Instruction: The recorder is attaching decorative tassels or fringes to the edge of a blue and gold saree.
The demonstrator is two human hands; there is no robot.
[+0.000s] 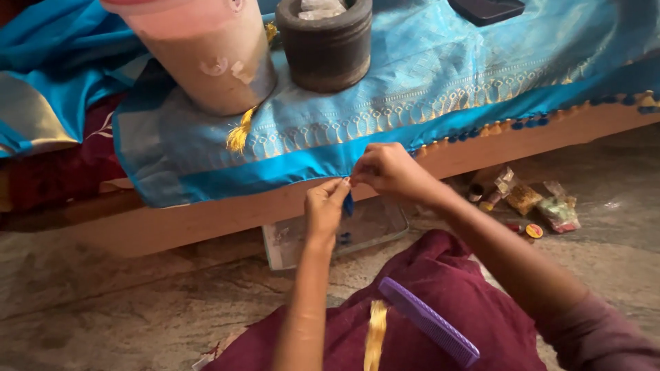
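Observation:
A bright blue cloth (426,75) with a gold woven border lies over a low wooden platform (206,220). Both my hands meet at its hanging edge. My left hand (325,206) pinches a small dark blue tassel (348,204) at the hem. My right hand (388,168) is closed on the cloth edge just beside it, fingertips touching the same spot. A row of blue and gold tassels (509,126) runs along the hem to the right. A purple comb (427,321) and a strip of golden thread (375,335) lie on my maroon lap.
A large plastic jar (206,55) and a dark stone mortar (326,45) stand on the cloth, with a yellow tassel (238,134) below the jar. A clear flat box (375,223) lies under the platform. Small packets and thread spools (529,203) sit on the stone floor at right.

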